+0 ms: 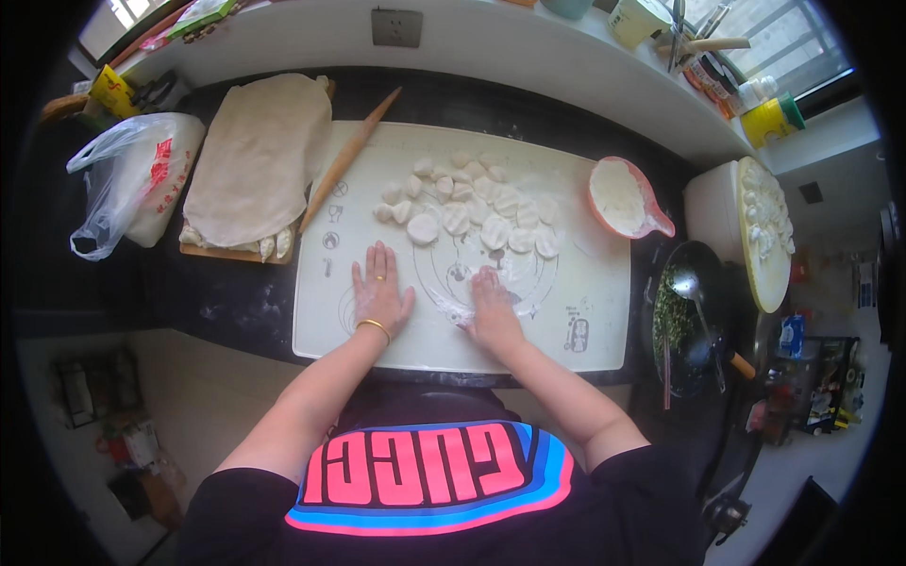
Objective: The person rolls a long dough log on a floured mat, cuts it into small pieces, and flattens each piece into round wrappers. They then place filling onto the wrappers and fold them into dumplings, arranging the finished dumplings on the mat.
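My left hand [379, 294] lies flat on a pale dough mat [602, 274], fingers stretched out and nothing held. To its right my right hand [494, 309] rests palm down on the same mat, fingers extended over a floury patch; whatever is under the palm is hidden. Beyond both hands lie several small dough pieces [456, 219], some pressed into flat discs, the farther ones rounder. A wooden rolling pin [351, 156] lies slanted across the mat's left edge.
Left of the mat, a dough sheet [257, 156] covers shaped pieces on a wooden board [195, 250]; a plastic bag [151, 174] stands beside it. At right are a pink bowl of flour [645, 209], a dark pan with chopped greens [675, 316], and a tray [776, 283] of white pieces.
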A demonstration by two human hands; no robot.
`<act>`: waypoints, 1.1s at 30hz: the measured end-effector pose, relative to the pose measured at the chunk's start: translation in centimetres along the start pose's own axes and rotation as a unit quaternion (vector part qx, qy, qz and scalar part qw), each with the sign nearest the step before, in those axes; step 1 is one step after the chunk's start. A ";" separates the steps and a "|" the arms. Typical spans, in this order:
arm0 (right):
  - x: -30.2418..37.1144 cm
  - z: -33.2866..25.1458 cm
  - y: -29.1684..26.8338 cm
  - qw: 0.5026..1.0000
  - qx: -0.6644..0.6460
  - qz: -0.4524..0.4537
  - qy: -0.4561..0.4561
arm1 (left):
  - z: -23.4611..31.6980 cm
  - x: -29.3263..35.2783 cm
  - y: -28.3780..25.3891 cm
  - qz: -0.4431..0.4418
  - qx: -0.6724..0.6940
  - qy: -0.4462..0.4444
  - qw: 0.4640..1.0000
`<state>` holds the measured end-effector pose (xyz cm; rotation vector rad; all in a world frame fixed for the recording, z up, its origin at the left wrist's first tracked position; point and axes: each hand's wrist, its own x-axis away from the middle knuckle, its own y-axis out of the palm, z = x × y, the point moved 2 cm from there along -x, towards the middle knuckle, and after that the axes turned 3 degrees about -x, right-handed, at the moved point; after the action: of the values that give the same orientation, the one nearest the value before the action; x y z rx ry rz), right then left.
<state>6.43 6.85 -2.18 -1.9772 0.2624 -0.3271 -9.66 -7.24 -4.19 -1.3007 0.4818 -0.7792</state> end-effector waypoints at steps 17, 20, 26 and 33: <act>-0.8 4.0 -0.7 0.924 -0.238 0.152 0.257 | 0.2 0.0 -0.2 0.018 0.008 -0.008 1.000; -1.1 8.2 1.7 0.893 -0.287 0.181 0.296 | 0.2 0.0 -0.2 0.026 0.010 -0.004 1.000; 0.3 10.1 -1.6 0.872 -0.218 0.277 0.339 | 0.1 0.0 -0.1 0.031 0.010 0.000 0.999; 2.2 8.1 -8.2 0.853 -0.060 0.087 0.511 | 0.2 0.1 -0.3 0.024 0.009 -0.004 1.000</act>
<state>11.63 16.41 2.32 -1.6998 1.1481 -1.2571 -9.54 -7.16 -3.89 -1.2720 0.4968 -0.7372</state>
